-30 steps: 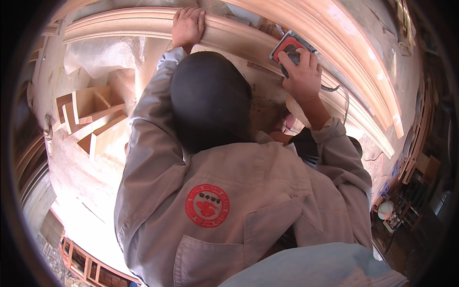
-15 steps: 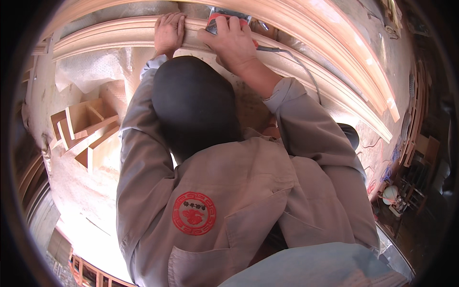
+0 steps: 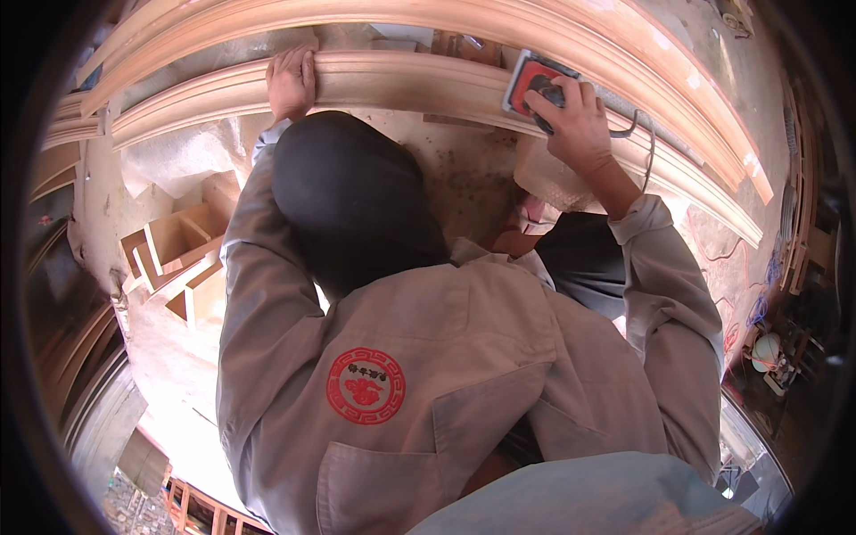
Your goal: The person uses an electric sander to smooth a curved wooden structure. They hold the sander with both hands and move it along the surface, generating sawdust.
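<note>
A long pale wooden moulding [image 3: 401, 82] with grooved edges lies across in front of me. My left hand [image 3: 292, 82] is wrapped over it left of the middle, fingers on its far edge. Farther right, my right hand [image 3: 578, 125] grips a red and black electric sander [image 3: 544, 76], thumb and fingers around its body. The sander sits over the moulding, its flat grey base turned to the left; whether the base fully touches the wood I cannot tell. A dark cord [image 3: 649, 147] runs from it past my right wrist.
More long wooden mouldings [image 3: 357, 28] lie beyond, curving down to the right. Small open wooden boxes [image 3: 176, 242] stand on the floor at the left, near a whitish plastic sheet [image 3: 183, 162]. My dark-clothed knee [image 3: 348, 192] is close to the moulding. Red cords [image 3: 736, 259] lie at the right.
My right hand has carried the sander rightward along the moulding, away from my left hand. My left hand still holds the moulding. The whole view has shifted slightly.
</note>
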The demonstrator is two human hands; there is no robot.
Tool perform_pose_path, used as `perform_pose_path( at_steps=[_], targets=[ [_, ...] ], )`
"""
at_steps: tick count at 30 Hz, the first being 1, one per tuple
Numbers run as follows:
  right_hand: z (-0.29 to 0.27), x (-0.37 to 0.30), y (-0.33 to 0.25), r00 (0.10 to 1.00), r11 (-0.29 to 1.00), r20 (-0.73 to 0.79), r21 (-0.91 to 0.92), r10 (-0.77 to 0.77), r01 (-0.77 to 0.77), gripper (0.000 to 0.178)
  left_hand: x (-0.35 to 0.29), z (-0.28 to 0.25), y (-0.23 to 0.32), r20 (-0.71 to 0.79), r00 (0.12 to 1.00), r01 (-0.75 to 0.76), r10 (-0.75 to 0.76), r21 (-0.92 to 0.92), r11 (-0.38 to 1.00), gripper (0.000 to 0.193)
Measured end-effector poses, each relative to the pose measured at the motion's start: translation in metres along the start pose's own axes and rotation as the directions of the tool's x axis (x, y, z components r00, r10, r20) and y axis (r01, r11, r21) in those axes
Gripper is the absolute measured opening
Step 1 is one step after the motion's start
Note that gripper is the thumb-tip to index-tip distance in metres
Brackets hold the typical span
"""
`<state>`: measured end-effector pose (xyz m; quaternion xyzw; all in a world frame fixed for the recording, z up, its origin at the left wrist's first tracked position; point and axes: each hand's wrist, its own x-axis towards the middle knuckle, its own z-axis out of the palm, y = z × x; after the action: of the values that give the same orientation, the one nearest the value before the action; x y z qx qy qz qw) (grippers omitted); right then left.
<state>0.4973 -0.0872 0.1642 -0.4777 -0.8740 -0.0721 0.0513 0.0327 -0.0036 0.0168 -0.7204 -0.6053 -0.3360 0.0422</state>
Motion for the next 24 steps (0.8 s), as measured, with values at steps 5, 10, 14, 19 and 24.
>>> perform_pose_path(
  at_steps=[5,10,14,19,24],
  targets=[
    [-0.003,-0.063,0.075,0.999,0.998,-0.007,-0.056,0.031,-0.032,0.057,0.001,-0.008,0.002,0.018,1.000,-0.009,0.008,0.041,0.999,0.028],
    [-0.007,-0.105,0.132,1.000,0.998,-0.007,-0.057,0.026,-0.026,0.066,-0.001,-0.005,0.002,-0.013,1.000,-0.007,0.009,0.115,0.993,0.027],
    [-0.003,-0.095,0.114,0.998,0.996,-0.034,-0.066,0.051,-0.053,0.060,-0.001,-0.004,0.006,0.002,1.000,-0.010,0.010,0.133,0.991,0.026],
    [-0.001,-0.058,0.060,0.995,0.993,-0.083,-0.101,0.054,-0.063,0.053,0.000,-0.005,0.008,-0.008,1.000,-0.024,0.025,0.136,0.990,0.026],
    [0.007,-0.010,0.008,0.983,0.996,-0.178,-0.087,-0.039,0.024,0.041,-0.002,-0.007,0.006,-0.019,1.000,-0.022,0.025,0.149,0.989,0.024]
  ],
)
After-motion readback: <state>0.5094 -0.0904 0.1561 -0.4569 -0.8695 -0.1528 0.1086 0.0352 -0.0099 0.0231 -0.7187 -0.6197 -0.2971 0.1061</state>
